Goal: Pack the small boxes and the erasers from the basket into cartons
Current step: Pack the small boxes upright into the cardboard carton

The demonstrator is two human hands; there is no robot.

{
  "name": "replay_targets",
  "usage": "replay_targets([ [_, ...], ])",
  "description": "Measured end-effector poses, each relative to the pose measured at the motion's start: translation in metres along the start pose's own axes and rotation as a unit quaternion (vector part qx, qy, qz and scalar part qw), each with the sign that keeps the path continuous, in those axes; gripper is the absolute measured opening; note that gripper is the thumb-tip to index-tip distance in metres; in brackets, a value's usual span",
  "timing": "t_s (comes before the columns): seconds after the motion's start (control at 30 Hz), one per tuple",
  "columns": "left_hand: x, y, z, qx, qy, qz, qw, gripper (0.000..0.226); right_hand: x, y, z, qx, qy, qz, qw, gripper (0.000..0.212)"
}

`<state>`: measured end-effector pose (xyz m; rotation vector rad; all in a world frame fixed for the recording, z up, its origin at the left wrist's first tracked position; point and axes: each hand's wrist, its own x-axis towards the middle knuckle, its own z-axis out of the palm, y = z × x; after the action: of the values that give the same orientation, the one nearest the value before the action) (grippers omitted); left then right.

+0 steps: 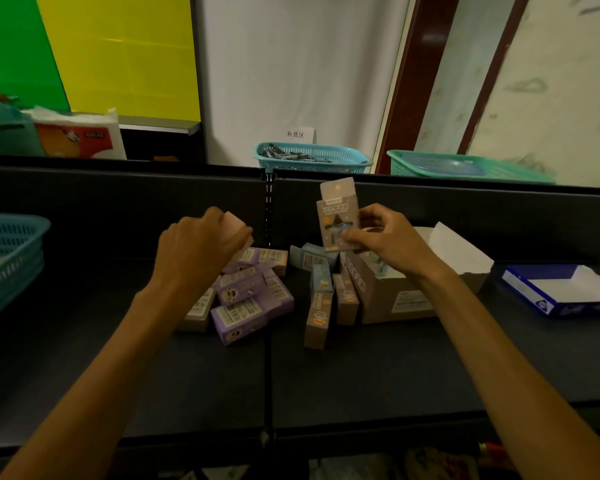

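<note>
Roughly dozen small boxes (238,308), two cartons (395,296), three baskets (314,157).

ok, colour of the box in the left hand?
Pale pink box, gripped by the left hand; head view.

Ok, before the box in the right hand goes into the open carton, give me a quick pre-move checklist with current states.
1. Right hand pinches the grey hang-tab box: ok.
2. Open carton sits under the right hand with its flap up: ok.
3. Free room inside the carton: cannot tell, the hand hides it.
4. Left hand holds a pink box: ok.
5. Purple boxes still loose on the table: not ok, unpacked.
</note>
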<state>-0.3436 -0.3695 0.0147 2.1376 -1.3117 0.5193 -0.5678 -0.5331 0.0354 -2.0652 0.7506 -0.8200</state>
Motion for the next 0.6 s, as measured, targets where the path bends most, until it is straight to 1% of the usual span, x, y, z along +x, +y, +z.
replay_targets([
  [0.07,0.002,0.008,-0.001,-0.098,0.022,-0.012,0.995,0.049,0.0,0.003,-0.013,-0.001,0.022,0.003,1.0,0.029],
  [0.1,0.005,0.013,0.0,-0.137,0.021,-0.018,0.99,0.047,0.0,0.005,-0.021,-0.002,0.034,0.005,0.999,0.028],
  [0.23,0.02,0.04,0.01,-0.279,-0.021,-0.045,0.959,0.031,0.0,0.018,-0.052,-0.004,0.075,0.015,0.997,0.024],
  [0.3,0.027,0.056,0.018,-0.331,-0.049,-0.062,0.94,0.032,0.002,0.028,-0.07,-0.01,0.089,0.021,0.996,0.027],
  [0.43,0.042,0.093,0.038,-0.411,-0.101,-0.092,0.901,0.03,0.012,0.052,-0.106,-0.027,0.085,0.031,0.996,0.04],
  [0.53,0.05,0.121,0.055,-0.402,-0.101,-0.065,0.908,0.026,0.024,0.07,-0.134,-0.022,0.045,0.038,0.998,0.058],
  [0.6,0.054,0.137,0.063,-0.398,-0.088,-0.057,0.911,0.027,0.033,0.081,-0.151,-0.045,0.012,0.034,0.998,0.063],
])
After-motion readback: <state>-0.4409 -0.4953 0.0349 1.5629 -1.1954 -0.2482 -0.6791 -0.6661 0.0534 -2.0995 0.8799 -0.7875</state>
